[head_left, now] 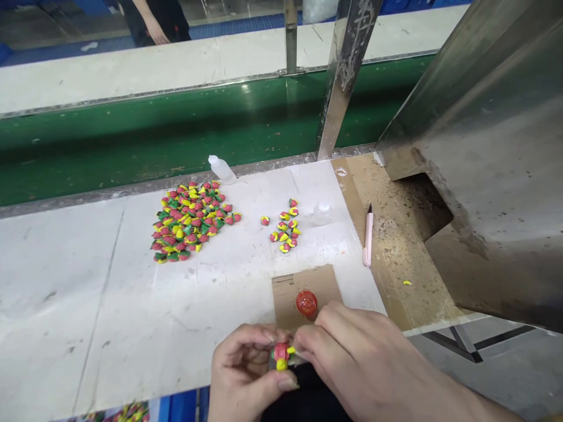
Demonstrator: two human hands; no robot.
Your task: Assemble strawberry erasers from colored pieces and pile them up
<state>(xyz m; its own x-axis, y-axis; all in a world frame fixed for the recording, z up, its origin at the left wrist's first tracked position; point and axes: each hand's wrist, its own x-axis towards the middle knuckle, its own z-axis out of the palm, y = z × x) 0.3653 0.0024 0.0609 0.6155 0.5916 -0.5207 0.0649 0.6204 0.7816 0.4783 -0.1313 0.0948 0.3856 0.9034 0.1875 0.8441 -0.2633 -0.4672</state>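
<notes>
My left hand (246, 369) and my right hand (352, 351) meet low in the view, with their fingertips pinching a small red, yellow and green strawberry-shaped piece (281, 356). Just beyond my right fingers, a round red cap (307, 303) rests on a cardboard scrap (303, 296). A large heap of similar pieces (190, 221) lies to the far left on the white bench (74, 293). A smaller group of them (284, 227) lies nearer, straight ahead of my hands.
A plastic dropper bottle (222, 170) lies at the bench's far edge, and a clear cap (322, 213) stands near the small group. A pink utility knife (368, 237) lies to the right. Beyond runs a green conveyor belt (153, 140). A steel housing (492, 146) fills the right, and a person (153, 23) stands across the belt.
</notes>
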